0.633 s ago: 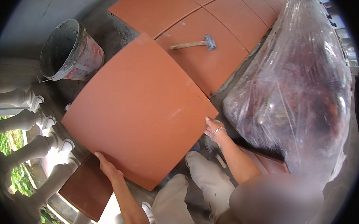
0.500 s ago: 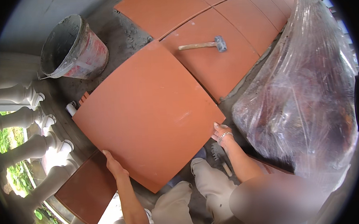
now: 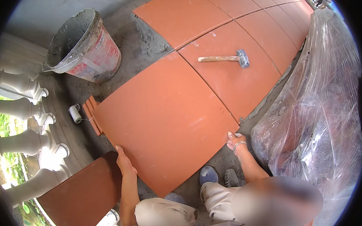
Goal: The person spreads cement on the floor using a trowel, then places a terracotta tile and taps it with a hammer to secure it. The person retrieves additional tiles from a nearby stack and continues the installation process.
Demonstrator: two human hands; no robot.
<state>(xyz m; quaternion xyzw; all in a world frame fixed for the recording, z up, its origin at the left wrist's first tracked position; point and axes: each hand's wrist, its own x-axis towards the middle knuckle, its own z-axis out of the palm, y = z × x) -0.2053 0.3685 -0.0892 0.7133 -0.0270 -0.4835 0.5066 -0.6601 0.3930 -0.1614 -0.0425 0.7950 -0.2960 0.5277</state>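
Note:
A large square terracotta floor tile (image 3: 165,122) lies nearly flat in front of me, its far right edge beside a laid tile (image 3: 232,81) with a thin dark joint between them. My left hand (image 3: 126,161) grips the tile's near left edge, thumb along the side and the other fingers hidden beneath. At the right corner my right hand (image 3: 235,141), a bracelet on its wrist, pinches the edge with the thumb on top. A rubber mallet (image 3: 227,59) with a wooden handle rests on the laid tile. Whether the held tile touches the mortar underneath is hidden.
A mortar-stained bucket (image 3: 92,52) stands at the far left, near wet mortar (image 3: 150,39). A string spool (image 3: 75,113) and narrow tile strips (image 3: 92,113) lie left. Another tile (image 3: 85,193) leans by the balusters (image 3: 23,141). A plastic-wrapped bulk (image 3: 311,106) and a notched trowel (image 3: 231,178) are right.
The held tile has come down flatter, and its gap to the laid tile has narrowed. More of the tile strips and spool now shows. Both hands keep their hold; the whole view has shifted.

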